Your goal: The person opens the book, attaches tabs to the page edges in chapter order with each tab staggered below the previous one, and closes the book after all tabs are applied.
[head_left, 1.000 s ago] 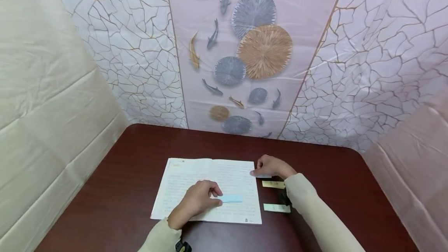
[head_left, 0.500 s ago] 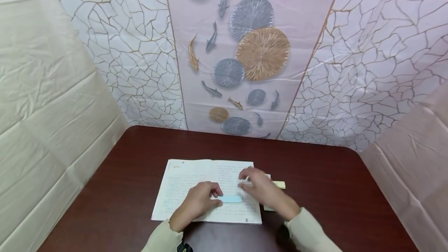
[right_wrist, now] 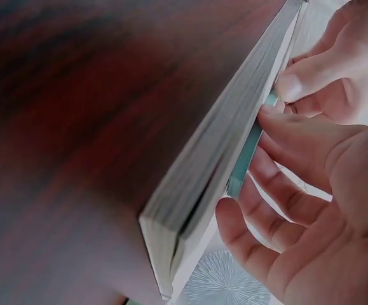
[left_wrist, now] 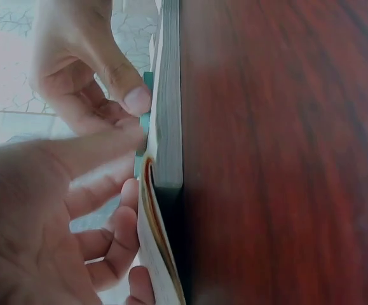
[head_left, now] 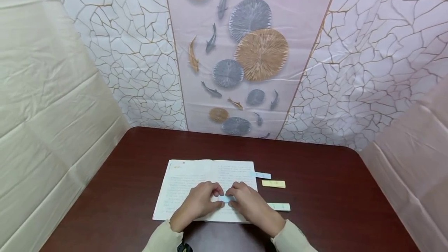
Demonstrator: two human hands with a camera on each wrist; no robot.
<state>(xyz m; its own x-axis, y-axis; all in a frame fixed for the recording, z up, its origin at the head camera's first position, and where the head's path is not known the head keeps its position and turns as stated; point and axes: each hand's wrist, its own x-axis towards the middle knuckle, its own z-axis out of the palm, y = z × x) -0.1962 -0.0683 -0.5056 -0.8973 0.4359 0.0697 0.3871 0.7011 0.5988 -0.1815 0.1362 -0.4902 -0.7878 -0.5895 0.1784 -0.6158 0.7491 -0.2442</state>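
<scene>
An open book [head_left: 178, 182] with printed pages lies on the dark red table. On its right page is a light blue pad of sticky notes [head_left: 226, 198], a narrow strip that looks teal in the right wrist view [right_wrist: 245, 162]. My left hand [head_left: 199, 201] pinches the strip's left end between thumb and fingers. From the other side, my right hand [head_left: 251, 206] holds the strip, thumb on the near edge and fingertips on the far one. The two thumbs nearly meet over the middle, and the hands cover both ends of the strip.
A pale blue sticky note [head_left: 263, 175] juts out past the book's right edge. Just below it lie a yellow sticky strip [head_left: 273, 184] and a pale green one [head_left: 280, 207]. Behind the table [head_left: 322, 174] hangs patterned cloth [head_left: 227, 100].
My right hand has left the blue note at the book's right edge, moved left and down, and taken hold of the blue pad. My left hand has stayed on the pad.
</scene>
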